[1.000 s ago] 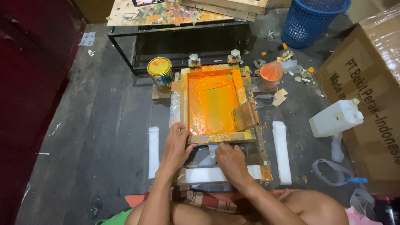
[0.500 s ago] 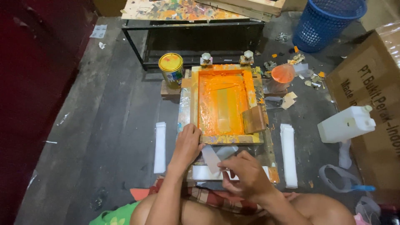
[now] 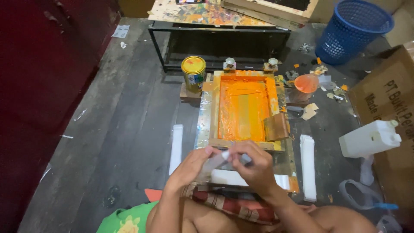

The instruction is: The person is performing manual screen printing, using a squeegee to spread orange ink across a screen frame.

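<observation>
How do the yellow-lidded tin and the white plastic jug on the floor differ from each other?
The tin is a small round can standing upright with a yellow lid; the white jug is a bigger, boxy container lying on its side. The tin sits on a small board left of the orange screen frame; the jug lies to the right, beside the cardboard box. Both are closed and away from the hands.

Clear glossy plastic piece (image 3: 217,162) between both hands. Screen frame (image 3: 214,108): raw wood, ink-stained, mesh coated in wet glossy orange ink. Squeegee (image 3: 276,127): wood, matt brown. Paint can (image 3: 193,73): metal, shiny yellow lid. Basket (image 3: 351,30): blue plastic lattice. Jerrycan (image 3: 368,139): matt white plastic. Floor (image 3: 129,116): rough grey, worn
</observation>
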